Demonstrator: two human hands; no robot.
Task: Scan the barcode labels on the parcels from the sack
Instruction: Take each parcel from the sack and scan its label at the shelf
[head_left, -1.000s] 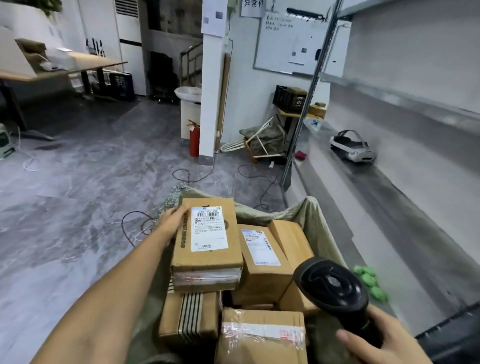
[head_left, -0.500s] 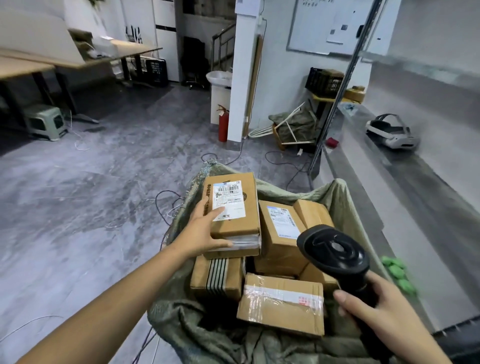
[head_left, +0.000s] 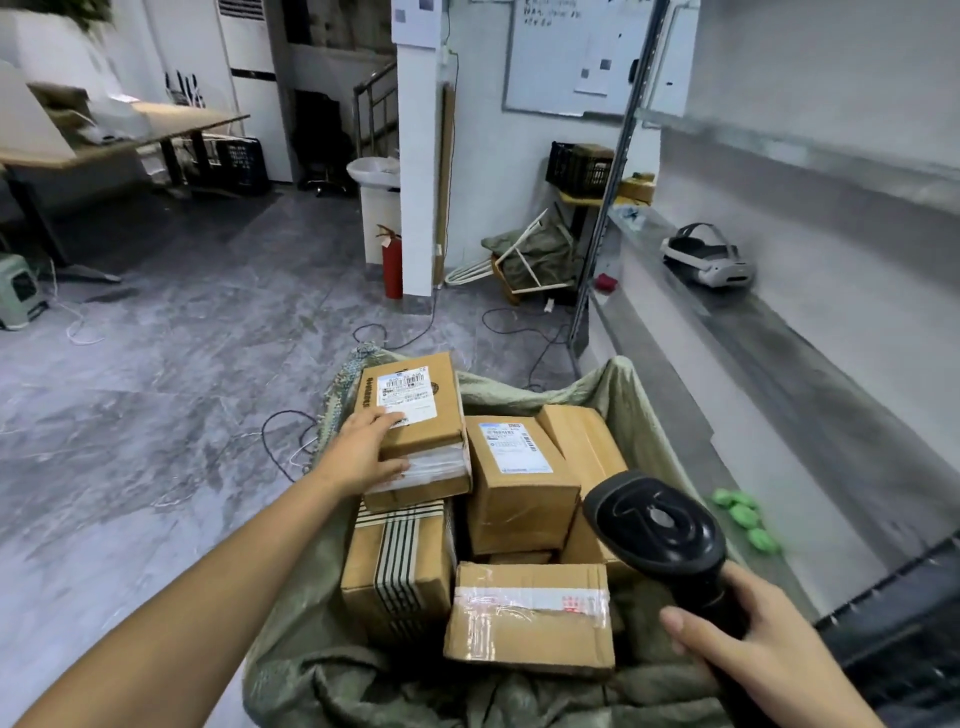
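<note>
An open green sack (head_left: 613, 395) on the floor holds several cardboard parcels. My left hand (head_left: 363, 452) grips the near left corner of the top-left parcel (head_left: 431, 415), thumb on its front face and fingers on its white barcode label (head_left: 405, 392). Right of it lies a second labelled parcel (head_left: 514, 467). A striped-tape parcel (head_left: 400, 566) and a clear-taped parcel (head_left: 530, 618) lie nearer me. My right hand (head_left: 753, 654) grips the handle of a black barcode scanner (head_left: 654, 525), its head above the sack's right side.
A grey conveyor (head_left: 779, 364) runs along the right, with a white headset (head_left: 706, 257) and green items (head_left: 743, 514) on it. A metal post (head_left: 602, 208) stands at its far end. Cables (head_left: 291, 441) trail on the grey floor. A red extinguisher (head_left: 392, 262) stands by the pillar.
My left hand has slid from the parcel's far left side to its near left corner. The view has pulled back and the scanner sits lower and further right.
</note>
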